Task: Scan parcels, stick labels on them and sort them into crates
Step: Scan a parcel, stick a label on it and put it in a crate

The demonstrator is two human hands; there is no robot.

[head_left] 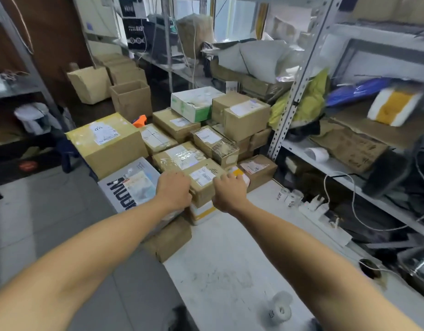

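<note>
Both arms extended over white table, scuffed and marked on top. Left hand gripping left side of small brown cardboard parcel, fingers curled over its upper edge. Right hand curled at parcel's right side; actual contact not discernible. Parcel at far end of table, resting on white-and-yellow package; white shipping label on top, print too small to read.

Stack of taped cardboard boxes crowded beyond far edge, most bearing white labels under glossy clear tape. Large yellowish box at left. White box with large dark lettering, only partly legible, just beside left hand. Green-and-white carton further back. Orange object partly hidden behind boxes.

Label roll near table's near edge; further small rolls and white power strip along right edge. Grey metal shelving at right, holding bags and cables.
</note>
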